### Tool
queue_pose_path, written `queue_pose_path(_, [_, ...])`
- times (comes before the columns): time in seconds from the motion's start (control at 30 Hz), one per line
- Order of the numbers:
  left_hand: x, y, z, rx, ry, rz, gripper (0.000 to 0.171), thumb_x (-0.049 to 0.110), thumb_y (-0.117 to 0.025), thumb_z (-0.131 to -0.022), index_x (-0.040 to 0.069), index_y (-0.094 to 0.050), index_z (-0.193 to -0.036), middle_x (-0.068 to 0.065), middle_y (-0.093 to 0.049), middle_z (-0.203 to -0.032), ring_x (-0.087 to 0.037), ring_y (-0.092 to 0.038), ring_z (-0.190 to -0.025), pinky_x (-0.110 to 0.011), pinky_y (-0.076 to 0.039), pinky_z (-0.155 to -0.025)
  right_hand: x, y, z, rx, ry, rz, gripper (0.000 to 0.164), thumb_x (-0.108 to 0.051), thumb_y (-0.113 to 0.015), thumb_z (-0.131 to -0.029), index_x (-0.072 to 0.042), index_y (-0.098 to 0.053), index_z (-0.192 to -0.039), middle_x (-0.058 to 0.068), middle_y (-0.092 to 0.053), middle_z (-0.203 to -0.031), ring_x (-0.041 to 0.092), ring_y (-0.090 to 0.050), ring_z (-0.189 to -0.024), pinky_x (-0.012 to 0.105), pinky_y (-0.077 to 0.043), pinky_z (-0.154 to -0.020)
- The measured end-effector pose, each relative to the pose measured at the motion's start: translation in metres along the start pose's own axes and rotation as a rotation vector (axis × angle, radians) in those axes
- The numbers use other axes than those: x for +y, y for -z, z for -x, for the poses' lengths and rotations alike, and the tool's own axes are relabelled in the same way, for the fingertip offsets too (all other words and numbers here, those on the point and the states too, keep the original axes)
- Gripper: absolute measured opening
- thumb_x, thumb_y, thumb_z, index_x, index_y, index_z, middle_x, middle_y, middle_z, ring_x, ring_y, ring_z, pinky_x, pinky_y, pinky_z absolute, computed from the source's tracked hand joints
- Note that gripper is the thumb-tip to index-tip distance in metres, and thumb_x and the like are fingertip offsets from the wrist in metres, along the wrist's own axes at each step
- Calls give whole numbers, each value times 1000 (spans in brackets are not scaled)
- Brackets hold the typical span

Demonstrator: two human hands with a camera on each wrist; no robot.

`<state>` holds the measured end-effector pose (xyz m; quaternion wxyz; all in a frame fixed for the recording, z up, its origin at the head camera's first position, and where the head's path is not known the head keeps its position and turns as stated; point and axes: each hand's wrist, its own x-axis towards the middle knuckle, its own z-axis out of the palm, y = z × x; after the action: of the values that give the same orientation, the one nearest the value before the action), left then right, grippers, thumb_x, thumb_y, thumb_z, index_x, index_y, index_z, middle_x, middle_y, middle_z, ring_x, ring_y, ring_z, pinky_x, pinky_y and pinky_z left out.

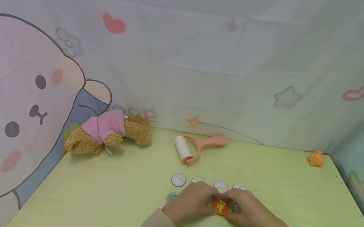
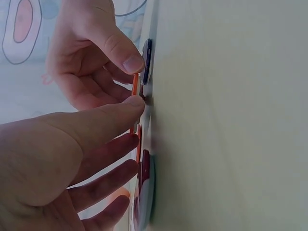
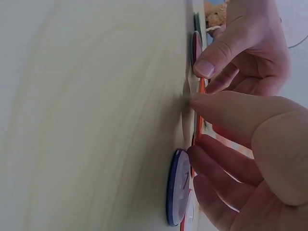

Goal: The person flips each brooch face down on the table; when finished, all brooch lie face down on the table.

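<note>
Both hands hold an orange-red round badge (image 1: 220, 207) with a yellow figure on its face, just above the table. My left hand (image 1: 192, 198) pinches its left edge between thumb and fingers. The right hand (image 1: 250, 211) grips the opposite edge, thumb nearest me. Seen edge-on, the badge (image 2: 135, 87) is a thin orange line in the left wrist view. Beyond the hands lies a row of white-backed badges (image 1: 178, 180), partly covered by fingers. A teal badge (image 1: 172, 196) sits left of my left hand. Beside the right fingers is a blue-rimmed badge (image 3: 178, 186), pin side showing.
A peach lint roller (image 1: 184, 149) lies behind the badges on the pale yellow-green table (image 1: 109, 201). Farther left is a brown plush toy in a pink top (image 1: 104, 126). An orange yarn ball (image 1: 316, 158) sits at the back right corner, near the printed cloth backdrop (image 1: 192, 51).
</note>
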<state>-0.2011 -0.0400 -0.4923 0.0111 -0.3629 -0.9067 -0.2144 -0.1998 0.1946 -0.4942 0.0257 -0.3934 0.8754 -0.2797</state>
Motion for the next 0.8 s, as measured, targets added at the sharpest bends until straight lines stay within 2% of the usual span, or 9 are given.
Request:
queue_pose_path(0.23, [-1,0,1,26,-16,-5,30,26,-91,-83,18,-79,-109,12,-78,-106,-6,-67,-93,-18,-51,-85,1,2,1,34,2,-93,36,-11,-86,-87,-8,-74,-121,-2,-71,-109,10,-68,-94,30,-59,-77])
queue_pose_path(0.5, [-2,2,0,31,-30,-2,26,26,-89,-86,17,-81,-108,10,-78,-105,-6,-68,-93,-18,-51,-87,2,3,1,62,12,-127,29,-13,-85,-89,-9,-75,-116,-2,-71,-105,10,-70,-93,29,-61,-75])
queue_pose_path(0.8, [-3,7,-1,19,-16,77,22,23,-84,-91,14,-81,-111,9,-78,-107,-5,-69,-96,-16,-51,-89,4,6,-1,74,50,-140,20,-16,-83,-93,-16,-77,-112,-6,-73,-106,10,-68,-94,31,-63,-77])
